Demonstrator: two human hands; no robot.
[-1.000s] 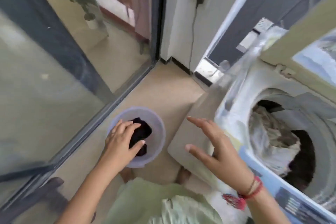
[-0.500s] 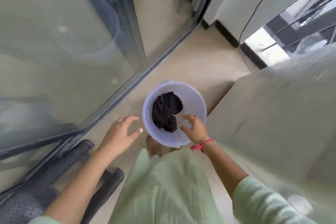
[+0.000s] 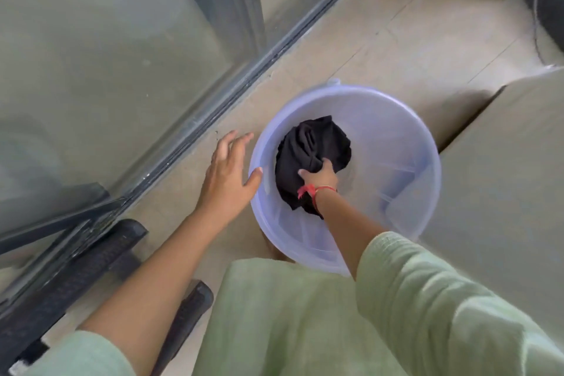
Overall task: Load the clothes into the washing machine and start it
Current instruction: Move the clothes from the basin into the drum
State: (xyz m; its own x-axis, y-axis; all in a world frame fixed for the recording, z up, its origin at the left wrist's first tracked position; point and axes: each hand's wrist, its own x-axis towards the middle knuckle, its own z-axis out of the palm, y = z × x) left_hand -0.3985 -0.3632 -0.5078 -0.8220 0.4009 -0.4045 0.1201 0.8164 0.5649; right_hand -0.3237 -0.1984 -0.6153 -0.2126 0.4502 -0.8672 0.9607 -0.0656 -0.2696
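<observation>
While one pane of grey-tinted glass in a dark-framed sliding door point(image 3: 122, 70) fills the left side, its metal track runs diagonally across one beige tiled floor point(image 3: 396, 40). At the right, one grey-beige flat-faced panel point(image 3: 503, 192) is seen; what it belongs to cannot be told. One round translucent pale-blue plastic tub point(image 3: 406, 131) is set on the floor, its right rim just beside the panel's edge and its left rim parted from the door track by a narrow strip of bare floor. Open floor lies beyond the tub's far rim. One crumpled black cloth garment point(image 3: 314, 143) lies inside the tub, toward its left half. Two hands are seen. The left hand point(image 3: 227, 174) is held outside the tub with fingers straight and spread, nothing held; its thumb tip is at the left rim, though contact cannot be told. The right hand point(image 3: 320, 175) is sunk into the tub, fingers curled into the black garment and gripping it. One red thread bracelet point(image 3: 308, 191) is worn at that wrist.
</observation>
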